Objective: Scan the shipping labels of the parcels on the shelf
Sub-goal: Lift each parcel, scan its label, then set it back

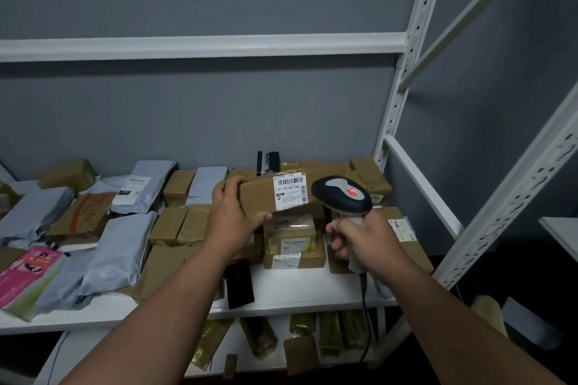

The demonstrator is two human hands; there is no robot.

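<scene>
My left hand (233,211) grips the left end of a brown cardboard parcel (258,197) and holds it lifted above the other boxes, its white shipping label (290,190) with a barcode facing me. My right hand (359,236) is wrapped round the grey handle of a black and grey barcode scanner (342,194). The scanner's head sits just right of the label, almost touching the parcel's right end. Its cable (364,300) hangs down past the shelf edge.
The white shelf (291,290) carries many brown boxes (294,247) and grey mailer bags (122,247), plus a pink packet (28,272) at the left and a black item (239,284) near the front. White slotted uprights (403,72) stand at the right. More packages lie on the lower shelf (328,334).
</scene>
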